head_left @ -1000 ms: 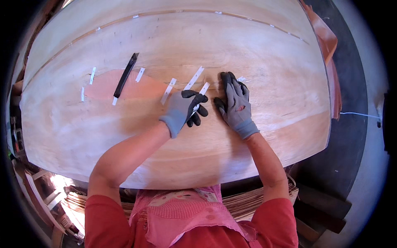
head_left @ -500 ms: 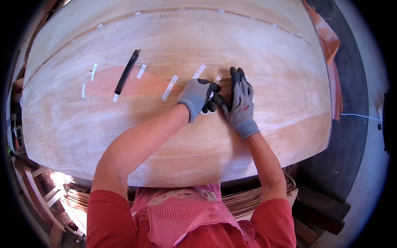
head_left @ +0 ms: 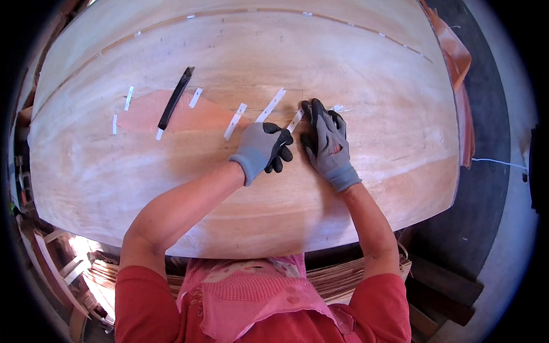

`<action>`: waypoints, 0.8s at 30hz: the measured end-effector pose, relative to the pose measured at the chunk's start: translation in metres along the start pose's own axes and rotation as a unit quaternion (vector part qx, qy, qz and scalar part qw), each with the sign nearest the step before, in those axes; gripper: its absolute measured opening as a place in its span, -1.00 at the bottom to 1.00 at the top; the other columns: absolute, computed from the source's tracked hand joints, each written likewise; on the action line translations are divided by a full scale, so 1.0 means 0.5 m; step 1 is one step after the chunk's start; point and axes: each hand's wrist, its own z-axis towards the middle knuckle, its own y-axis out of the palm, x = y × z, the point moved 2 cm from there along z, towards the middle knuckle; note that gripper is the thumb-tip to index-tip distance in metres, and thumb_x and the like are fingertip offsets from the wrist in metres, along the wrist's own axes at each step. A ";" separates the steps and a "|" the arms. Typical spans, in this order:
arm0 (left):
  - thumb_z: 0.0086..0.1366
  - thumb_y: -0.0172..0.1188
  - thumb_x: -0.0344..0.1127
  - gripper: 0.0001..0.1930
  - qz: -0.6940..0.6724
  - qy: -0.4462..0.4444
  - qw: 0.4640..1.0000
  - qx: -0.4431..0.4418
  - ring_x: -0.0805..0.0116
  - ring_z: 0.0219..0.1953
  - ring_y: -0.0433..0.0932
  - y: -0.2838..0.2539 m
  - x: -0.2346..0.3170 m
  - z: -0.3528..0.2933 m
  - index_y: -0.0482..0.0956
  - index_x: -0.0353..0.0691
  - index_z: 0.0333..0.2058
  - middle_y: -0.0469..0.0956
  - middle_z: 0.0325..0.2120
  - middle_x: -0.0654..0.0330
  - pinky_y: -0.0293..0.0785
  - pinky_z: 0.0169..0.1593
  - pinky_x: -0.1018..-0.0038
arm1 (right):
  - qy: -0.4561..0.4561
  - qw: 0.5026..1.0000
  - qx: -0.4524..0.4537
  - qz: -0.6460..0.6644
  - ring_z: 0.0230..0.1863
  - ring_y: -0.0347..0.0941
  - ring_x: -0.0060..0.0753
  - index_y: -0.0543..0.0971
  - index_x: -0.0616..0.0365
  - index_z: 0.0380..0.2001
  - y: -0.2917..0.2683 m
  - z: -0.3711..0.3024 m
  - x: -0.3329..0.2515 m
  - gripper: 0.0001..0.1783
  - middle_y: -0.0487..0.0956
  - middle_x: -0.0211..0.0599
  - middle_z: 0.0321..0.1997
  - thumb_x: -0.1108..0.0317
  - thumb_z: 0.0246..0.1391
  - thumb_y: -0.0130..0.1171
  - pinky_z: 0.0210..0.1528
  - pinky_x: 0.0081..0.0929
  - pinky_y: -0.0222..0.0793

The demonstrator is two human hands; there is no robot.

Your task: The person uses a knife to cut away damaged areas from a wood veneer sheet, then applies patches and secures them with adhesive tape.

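My left hand (head_left: 266,146), in a grey glove with black fingertips, is closed at the lower end of a short white tape strip (head_left: 295,120). The strip lies slanted on a large pale wood veneer sheet (head_left: 229,200). My right hand (head_left: 328,138), gloved alike and with a small tear on its back, rests on the sheet with fingers stretched out. Its fingertips touch the strip's upper end. Just left of it, another white strip (head_left: 271,105) slants up from behind my left hand. Farther left, a black-handled cutter (head_left: 175,99) lies across a reddish veneer patch (head_left: 146,111).
Several more strips, one of them a white strip (head_left: 235,122), sit around the patch. A taped thin brown band (head_left: 249,10) curves along the far side. Reddish veneer (head_left: 452,48) hangs by the right edge. Stacked thin wood sheets (head_left: 349,280) are below the near edge.
My left hand has moved a little left and toward me. My right fingers have come down and left onto the strip, which now shows more between the hands.
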 end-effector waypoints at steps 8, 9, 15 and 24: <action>0.36 0.09 -0.18 -0.75 -0.008 -0.025 0.999 -0.018 0.37 -0.79 0.48 -0.004 -0.003 -0.003 0.56 -0.26 -0.34 0.59 -0.63 0.09 0.29 -0.79 0.52 | -0.035 0.992 -0.060 -0.105 0.40 0.13 -0.15 0.31 0.08 0.25 0.002 0.007 -0.007 -0.30 0.29 -0.18 0.35 0.34 -0.02 0.19 0.33 -0.07 0.03; 0.36 0.08 -0.20 -0.76 -0.009 -0.009 1.000 -0.024 0.36 -0.79 0.49 -0.006 0.000 -0.005 0.55 -0.26 -0.34 0.59 -0.62 0.09 0.30 -0.79 0.51 | -0.041 0.991 -0.066 -0.109 0.41 0.12 -0.15 0.33 0.05 0.24 0.000 0.008 -0.010 -0.32 0.28 -0.19 0.36 0.33 -0.01 0.18 0.33 -0.06 0.03; 0.32 0.08 -0.26 -0.81 0.277 0.095 0.955 0.032 0.33 -0.75 0.51 -0.091 0.051 -0.008 0.55 -0.27 -0.29 0.59 -0.60 0.06 0.35 -0.76 0.49 | -0.041 0.986 -0.097 -0.130 0.42 0.09 -0.14 0.38 -0.02 0.21 -0.014 0.019 -0.025 -0.37 0.28 -0.24 0.36 0.31 -0.01 0.16 0.31 -0.05 0.03; 0.32 0.10 -0.18 -0.76 -0.039 0.023 0.997 0.067 0.38 -0.70 0.49 -0.211 0.068 0.018 0.55 -0.26 -0.28 0.59 -0.56 0.12 0.30 -0.69 0.53 | -0.032 0.998 -0.019 -0.049 0.37 0.17 -0.13 0.33 0.06 0.22 -0.029 0.084 -0.064 -0.39 0.31 -0.18 0.31 0.36 0.06 0.18 0.29 -0.10 0.06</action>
